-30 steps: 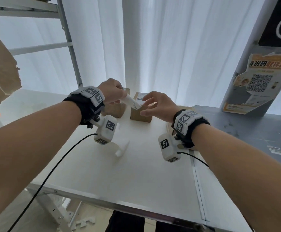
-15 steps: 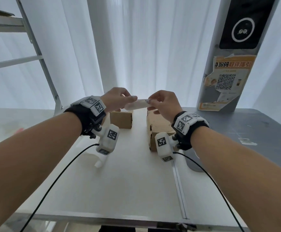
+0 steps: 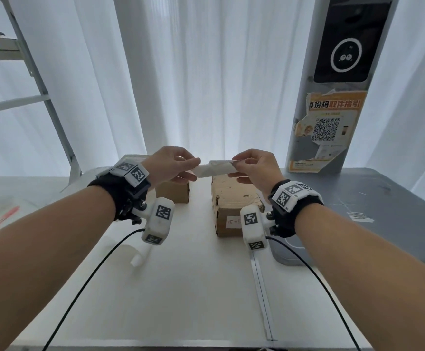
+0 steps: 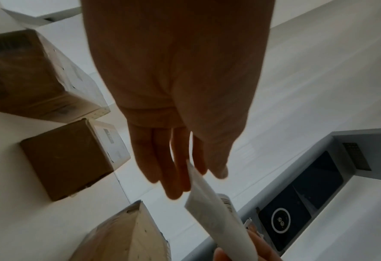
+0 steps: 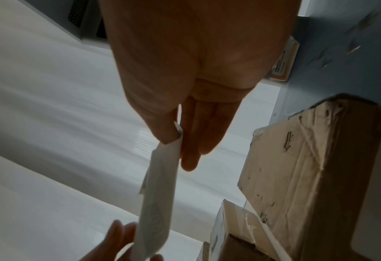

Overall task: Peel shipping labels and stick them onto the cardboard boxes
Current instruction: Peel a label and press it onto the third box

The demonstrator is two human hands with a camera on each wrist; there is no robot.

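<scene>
Both hands are up over the far edge of the tabletop: left hand and right hand each pinch one end of the shipping label, stretched taut above the bigger cardboard box, probably to split it from its backing.

Left hand fills the top centre of the frame, fingers pointing down, thumb and fingers pinching the upper end of a white label strip. The strip runs down and right to the right hand at the bottom edge. Three cardboard boxes on the white table: one upper left, one mid left, one bottom centre. Grey panel with a dark screen, lower right.
</scene>
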